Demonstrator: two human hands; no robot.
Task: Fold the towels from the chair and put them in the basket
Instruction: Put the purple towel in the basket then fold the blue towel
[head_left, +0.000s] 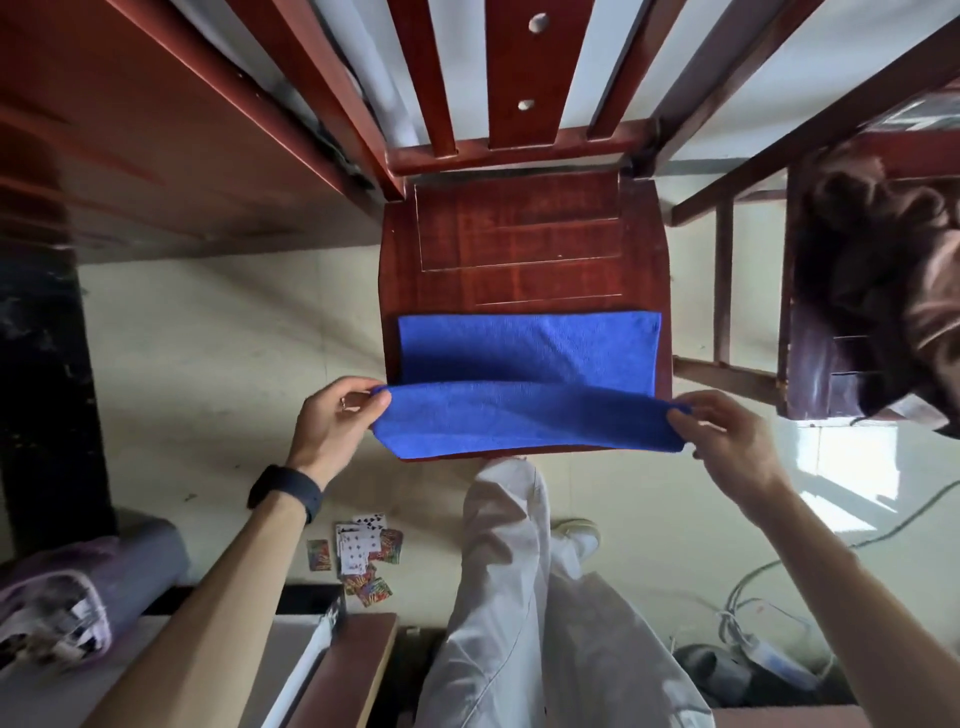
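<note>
Blue towel is spread across the front half of the chair seat, with its near edge lifted off the wood. The left hand pinches the left corner and the right hand pinches the right one, so the cloth is stretched between them. I'd call this a fold under way: the raised edge isn't yet laid over the far edge, so folding has barely started and nothing has reached a basket. I can't pick one out here, and only this one towel shows. Round about, playing cards are scattered on the floor beside the trouser leg. A second chair stands to the right, heaped with a brown garment, and cables trail lower right. Only the hands and seat touch the towel.
</note>
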